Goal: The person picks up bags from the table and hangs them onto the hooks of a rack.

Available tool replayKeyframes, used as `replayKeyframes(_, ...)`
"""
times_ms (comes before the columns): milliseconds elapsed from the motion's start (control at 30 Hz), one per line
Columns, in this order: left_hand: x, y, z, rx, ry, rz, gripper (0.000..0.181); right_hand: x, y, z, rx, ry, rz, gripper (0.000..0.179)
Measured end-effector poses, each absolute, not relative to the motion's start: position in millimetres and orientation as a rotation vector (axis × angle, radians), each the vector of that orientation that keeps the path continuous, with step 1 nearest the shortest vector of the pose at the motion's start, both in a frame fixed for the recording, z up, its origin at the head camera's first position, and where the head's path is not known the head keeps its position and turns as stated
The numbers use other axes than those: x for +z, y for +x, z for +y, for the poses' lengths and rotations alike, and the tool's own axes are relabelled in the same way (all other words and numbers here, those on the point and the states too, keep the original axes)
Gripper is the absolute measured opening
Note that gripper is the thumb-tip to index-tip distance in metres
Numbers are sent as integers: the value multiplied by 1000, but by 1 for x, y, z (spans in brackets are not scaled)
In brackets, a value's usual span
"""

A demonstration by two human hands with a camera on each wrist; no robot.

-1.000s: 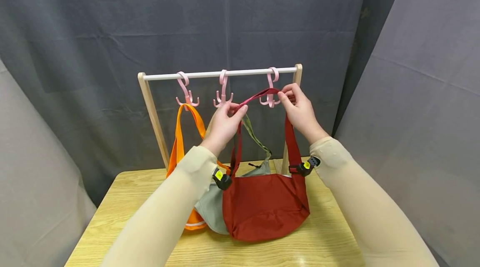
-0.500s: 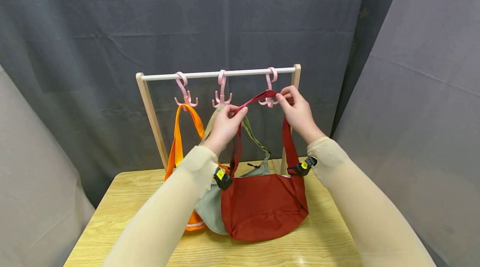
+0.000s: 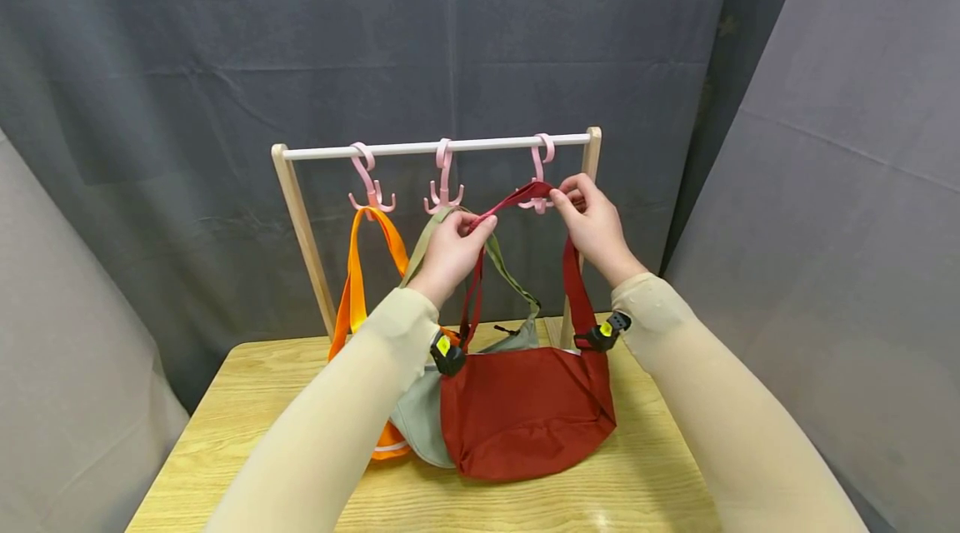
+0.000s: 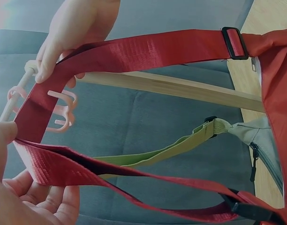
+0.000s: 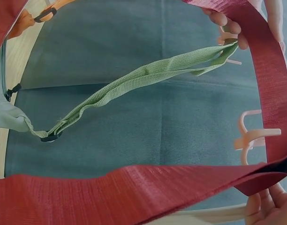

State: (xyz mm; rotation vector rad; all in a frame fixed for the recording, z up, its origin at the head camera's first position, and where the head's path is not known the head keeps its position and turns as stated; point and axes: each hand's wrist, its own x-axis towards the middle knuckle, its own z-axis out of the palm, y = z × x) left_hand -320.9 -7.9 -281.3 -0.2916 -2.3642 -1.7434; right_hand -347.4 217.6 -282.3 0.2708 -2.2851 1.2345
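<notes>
The red shoulder bag (image 3: 528, 416) hangs below its red strap (image 3: 517, 196), upright over the table. My left hand (image 3: 450, 254) pinches the strap near the middle hook. At the right pink hook (image 3: 540, 158), my right hand (image 3: 595, 225) pinches the strap's other upper bend. Between the hands the strap is stretched across the front of this hook's lower prongs (image 5: 251, 136); whether it touches them I cannot tell. Loose fingers (image 4: 49, 201) of the left hand show under the strap in the left wrist view.
Pink hooks hang from a white rail (image 3: 405, 150) on a wooden frame. An orange bag's strap (image 3: 354, 283) hangs from the left hook (image 3: 370, 179). Behind my left hand, a grey-green bag's strap (image 5: 148, 70) rises to the middle hook (image 3: 444, 175). Its body (image 3: 423, 416) is partly hidden by the red bag.
Both hands keep their grip on the red strap. The right hand has sunk slightly, moving a little left. The red bag has shifted only slightly left.
</notes>
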Motion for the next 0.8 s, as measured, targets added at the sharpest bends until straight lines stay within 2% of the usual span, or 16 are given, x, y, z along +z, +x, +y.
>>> replayKeyframes(800,-289,-322,-6,-1723,-239,-2412,38,-292,-348,212,1172,215,-2281,28)
